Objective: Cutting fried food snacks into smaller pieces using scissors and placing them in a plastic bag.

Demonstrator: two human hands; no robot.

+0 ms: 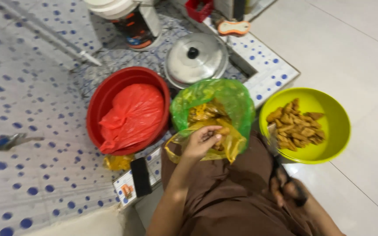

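Fingers of the left hand [201,140] curl into the mouth of a green plastic bag [217,105], closing around one of the orange-brown pieces [221,132] inside; the bag sits propped on the person's lap against the tiled edge, its top folded open, which I take to be so that one hand alone can reach in. The right hand [290,189] rests low on the brown cloth [228,196] over the knee, wrapped round the dark handle of a knife [273,146] whose blade points up toward the yellow-green bowl [335,131]. That bowl stands on the pale floor just beside the right knee and already holds a heap of cut orange-brown chunks [297,124], close enough, it seems, for pieces to drop straight in from the blade. To the left of the bag a red basin [99,100] sits on the blue-spotted tiles with a crumpled red bag [132,116] filling it. Behind the green bag is a steel pot lid [195,57] with a black knob, and a small yellow scrap [118,162] lies below the basin, next to a flat black object [141,176] I can't identify.
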